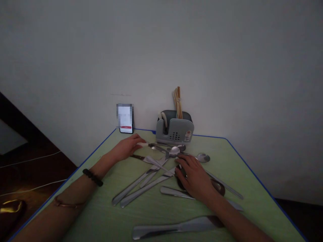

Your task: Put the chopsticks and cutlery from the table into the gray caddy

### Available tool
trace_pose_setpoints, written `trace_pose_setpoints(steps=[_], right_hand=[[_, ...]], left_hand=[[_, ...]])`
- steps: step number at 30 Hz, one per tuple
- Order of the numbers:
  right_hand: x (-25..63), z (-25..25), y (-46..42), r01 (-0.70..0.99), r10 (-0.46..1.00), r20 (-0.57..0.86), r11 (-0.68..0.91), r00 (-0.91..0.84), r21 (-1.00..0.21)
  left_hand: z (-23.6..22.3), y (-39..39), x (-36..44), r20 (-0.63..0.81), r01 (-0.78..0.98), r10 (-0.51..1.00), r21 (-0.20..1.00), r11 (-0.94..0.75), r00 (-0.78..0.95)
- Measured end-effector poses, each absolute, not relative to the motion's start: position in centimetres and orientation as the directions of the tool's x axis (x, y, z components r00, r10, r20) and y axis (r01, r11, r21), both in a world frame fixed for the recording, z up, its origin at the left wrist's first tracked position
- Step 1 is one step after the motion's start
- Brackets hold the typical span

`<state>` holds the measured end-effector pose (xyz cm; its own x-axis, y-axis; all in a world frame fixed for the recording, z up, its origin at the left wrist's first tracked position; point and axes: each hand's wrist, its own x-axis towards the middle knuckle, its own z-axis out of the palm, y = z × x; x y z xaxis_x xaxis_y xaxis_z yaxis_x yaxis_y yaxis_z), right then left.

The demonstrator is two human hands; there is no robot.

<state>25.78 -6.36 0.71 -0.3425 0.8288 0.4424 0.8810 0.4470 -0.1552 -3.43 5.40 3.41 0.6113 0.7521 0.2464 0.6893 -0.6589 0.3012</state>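
Note:
My left hand [130, 147] is at the far left of the cutlery pile, with its fingers closed on the white handle of a piece of cutlery [142, 144]. The metal end of that piece points into the pile, and its kind is hard to make out. My right hand [195, 173] lies palm down over the pile with its fingers apart, covering part of a dark spoon [219, 187]. Around it are a shiny spoon [174, 151], another spoon [203, 157] and several metal table knives [147, 190]. One large knife [174, 228] lies near the front.
A grey cutlery holder [180, 131] stands at the table's back against the wall, with wooden chopsticks [178, 102] and a white-handled item [164, 119] in it. A phone [125, 117] leans on the wall at back left. Blue edging [252, 171] borders the green table [101, 215].

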Motion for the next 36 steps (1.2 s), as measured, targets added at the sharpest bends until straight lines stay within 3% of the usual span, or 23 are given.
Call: trace_pose_setpoints(steps=[8,15,24,32,36], right_hand=[[25.7,0.8,-6.4,0.871,0.825,0.468,0.448,-0.317,-0.2],[25.7,0.5,-6.5,0.838,0.798,0.545,0.464,-0.256,-0.286],[26.0,0.3,-6.4,0.771,0.729,0.666,0.512,-0.158,-0.378],[25.8,0.6,-6.3,0.797,0.743,0.605,0.535,-0.287,-0.28],[25.9,0.7,-6.2,0.804,0.761,0.54,0.547,-0.36,-0.235]], left_hand=[[4.5,1.1,2.4,0.458,0.492,0.749,0.567,-0.661,0.479],[1.4,-1.1,4.8,0.467,0.421,0.815,0.7,-0.577,0.343],[1.1,-1.6,4.6,0.529,0.38,0.769,0.67,-0.638,0.359],[1.1,-1.9,4.7,0.638,0.302,0.649,0.576,-0.759,0.415],[1.0,-2.3,4.8,0.63,0.316,0.694,0.618,-0.719,0.347]])
